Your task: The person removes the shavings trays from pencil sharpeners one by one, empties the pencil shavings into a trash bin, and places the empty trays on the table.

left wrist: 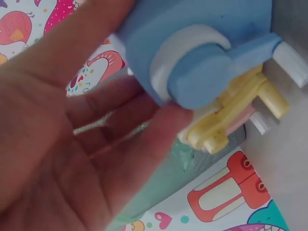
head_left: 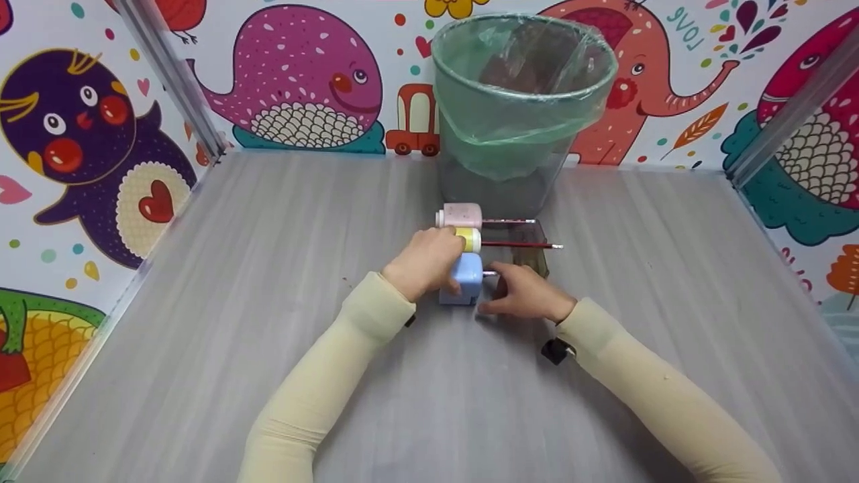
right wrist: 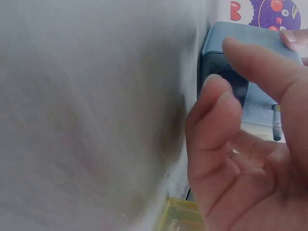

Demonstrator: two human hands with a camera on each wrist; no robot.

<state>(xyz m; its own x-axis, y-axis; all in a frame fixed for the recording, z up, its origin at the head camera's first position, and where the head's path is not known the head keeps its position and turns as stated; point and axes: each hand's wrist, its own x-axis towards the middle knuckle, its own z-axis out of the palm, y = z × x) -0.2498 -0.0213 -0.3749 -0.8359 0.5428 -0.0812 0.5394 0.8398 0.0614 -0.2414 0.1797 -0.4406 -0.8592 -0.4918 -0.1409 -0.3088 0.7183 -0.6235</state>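
A blue crank pencil sharpener (head_left: 462, 282) stands nearest on the table, its crank (left wrist: 202, 72) facing left. My left hand (head_left: 426, 261) grips it, thumb by the crank hub and the other fingers behind the body. Out of its right side sticks a short pencil end (right wrist: 276, 122). Around that end my right hand (head_left: 527, 292) hovers with fingers loosely bent and apart, gripping nothing. Directly behind stand a yellow sharpener (head_left: 470, 239) and a pink sharpener (head_left: 462, 215). A dark red pencil (head_left: 517, 245) juts from the yellow one, a patterned pencil (head_left: 507, 221) from the pink one.
Under the pencils sits a translucent yellowish box (head_left: 533, 261). A bin (head_left: 496, 178) with a green bag liner (head_left: 517, 127) rises behind the sharpeners. Cartoon-printed panels (head_left: 302, 80) and metal posts (head_left: 178, 80) border the grey table (head_left: 268, 221).
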